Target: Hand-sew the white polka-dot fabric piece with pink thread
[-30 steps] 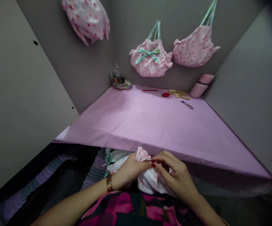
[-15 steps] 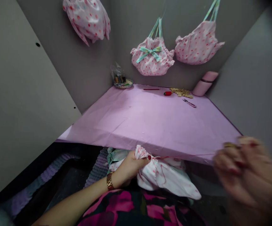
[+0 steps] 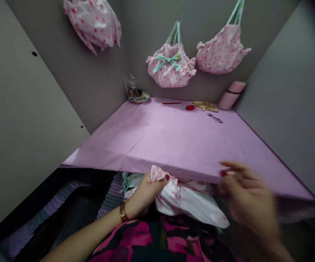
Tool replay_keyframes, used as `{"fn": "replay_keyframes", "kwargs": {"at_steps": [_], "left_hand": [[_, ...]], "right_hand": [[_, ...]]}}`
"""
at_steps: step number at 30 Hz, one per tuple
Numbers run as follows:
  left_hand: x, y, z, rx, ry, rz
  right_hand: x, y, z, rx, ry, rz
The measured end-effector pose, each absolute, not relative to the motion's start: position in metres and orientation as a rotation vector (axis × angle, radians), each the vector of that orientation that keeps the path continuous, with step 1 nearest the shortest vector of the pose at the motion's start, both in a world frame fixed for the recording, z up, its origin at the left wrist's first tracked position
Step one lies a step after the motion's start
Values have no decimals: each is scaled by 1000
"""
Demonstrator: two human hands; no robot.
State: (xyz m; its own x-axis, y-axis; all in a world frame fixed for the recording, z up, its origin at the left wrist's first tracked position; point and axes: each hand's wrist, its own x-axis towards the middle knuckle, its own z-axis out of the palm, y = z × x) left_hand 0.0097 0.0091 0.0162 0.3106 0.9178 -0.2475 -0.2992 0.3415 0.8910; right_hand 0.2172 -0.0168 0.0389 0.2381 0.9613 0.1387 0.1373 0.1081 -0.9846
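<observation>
My left hand (image 3: 146, 193) is closed round the gathered edge of a white cloth piece with small pink-red dots (image 3: 198, 203), thumb on top, just below the table's front edge. Loose red thread (image 3: 179, 191) hangs in loops from the gathered spot. Away to the right of the cloth, my right hand (image 3: 248, 200) is in the air, smeared by motion. Its fingers are curled in as in a pinch; whatever is between the fingertips is too small and blurred to make out. The rest of the cloth drapes over my lap.
On the pink-covered table (image 3: 157, 134) lie thread snips (image 3: 214, 118), a red thread spool (image 3: 190, 107), a pencil (image 3: 170, 103), small wooden pieces (image 3: 206, 106), a pink bottle (image 3: 231, 95) and a woven tray (image 3: 146, 96). Dotted fabric pieces (image 3: 170, 74) hang on the wall.
My right hand has moved left, from the far right back toward the cloth. The red thread that was stretched between cloth and right hand no longer shows taut. My left hand keeps its grip.
</observation>
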Motion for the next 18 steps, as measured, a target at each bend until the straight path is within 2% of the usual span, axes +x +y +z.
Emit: {"fn": "replay_keyframes", "kwargs": {"at_steps": [2,4,9,13,18], "left_hand": [[9,9,16,853,865,935],[9,10,17,862,857,925],[10,11,20,897,863,897],[10,14,17,1010,949,879],[8,16,11,1090,1061,936]], "right_hand": [[200,-5,24,-1288,-1204,1321],[189,2,10,-1234,-1226,1618],[197,3,9,-1260,-1135,1439],[208,-3,30,-1230,-1132,1500],[215,-28,53,-1210,-1470,1539]]}}
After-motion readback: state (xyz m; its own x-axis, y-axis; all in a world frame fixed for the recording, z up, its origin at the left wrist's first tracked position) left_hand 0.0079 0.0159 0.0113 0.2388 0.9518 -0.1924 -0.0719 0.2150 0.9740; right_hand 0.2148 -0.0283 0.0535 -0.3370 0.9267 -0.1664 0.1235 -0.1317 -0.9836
